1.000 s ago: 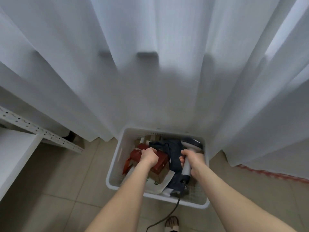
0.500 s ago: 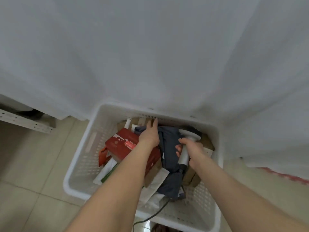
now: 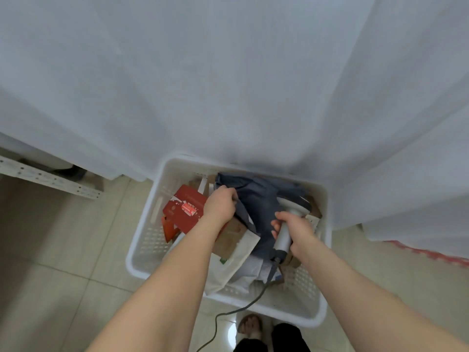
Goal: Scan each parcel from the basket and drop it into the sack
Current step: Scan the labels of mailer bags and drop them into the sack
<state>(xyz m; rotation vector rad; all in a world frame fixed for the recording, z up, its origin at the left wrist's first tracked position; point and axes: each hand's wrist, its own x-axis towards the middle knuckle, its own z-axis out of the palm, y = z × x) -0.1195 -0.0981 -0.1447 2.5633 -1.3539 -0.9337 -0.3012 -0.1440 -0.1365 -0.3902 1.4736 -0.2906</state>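
Curtain behind basket: left hand pinches the dark parcel by its edge, probably soft, light; right hand grips scanner.

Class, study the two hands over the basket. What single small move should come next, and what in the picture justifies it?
Probably lift the dark soft parcel clear of the basket with the left hand, which grips its edge. The right hand holds the scanner just above it, yet no label shows, so raising and turning the parcel seems needed first.
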